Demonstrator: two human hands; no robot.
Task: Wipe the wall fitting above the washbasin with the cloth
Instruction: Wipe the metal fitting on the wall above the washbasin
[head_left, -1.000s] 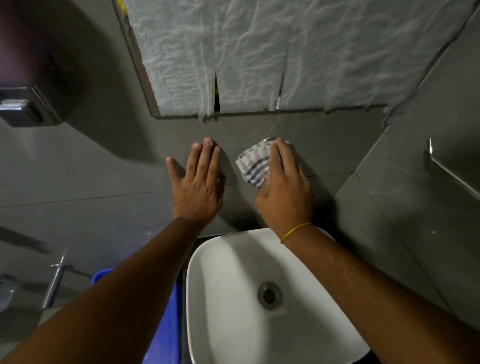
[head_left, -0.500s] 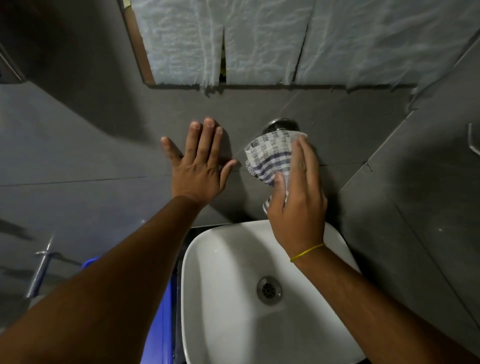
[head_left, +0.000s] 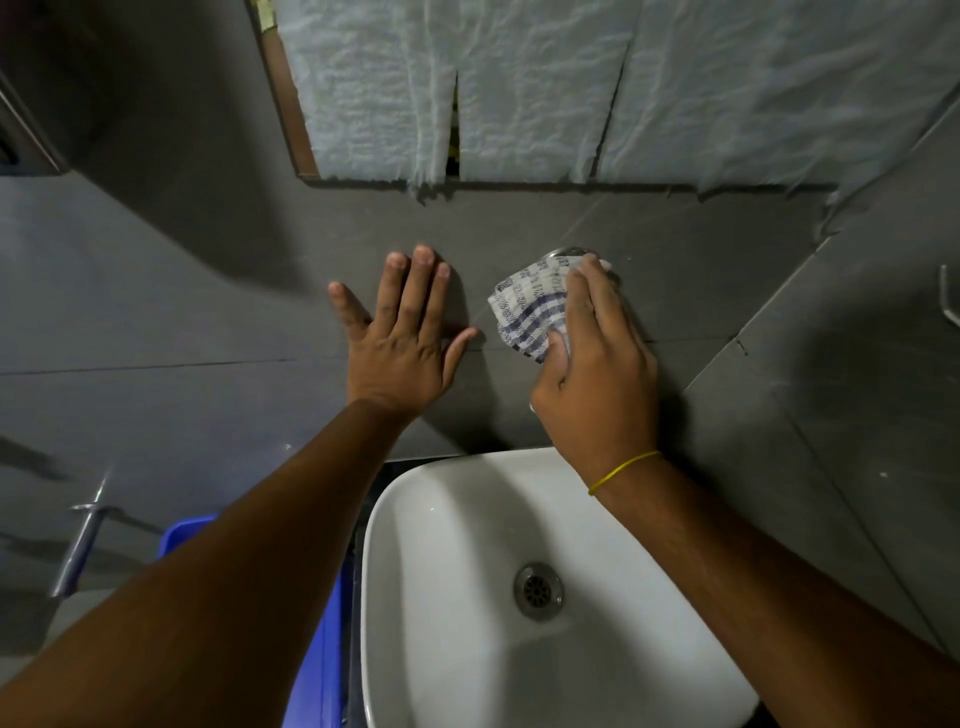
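Cloth is bunched in the right hand and has been pushed back up over the wall fitting at frame centre-right, so wiping is judged ongoing; left hand is kept splayed flat on the tiles

The right hand presses a blue-and-white checked cloth against the dark tiled wall above the white washbasin. Only the top rim of a round metal wall fitting shows above the cloth; the rest is covered. A thin yellow band circles that wrist. The left hand lies flat on the wall, fingers spread, just left of the cloth and apart from it. Above the fitting, crinkled white paper covers a framed panel. Left of the basin sits something blue, partly hidden by the forearm.
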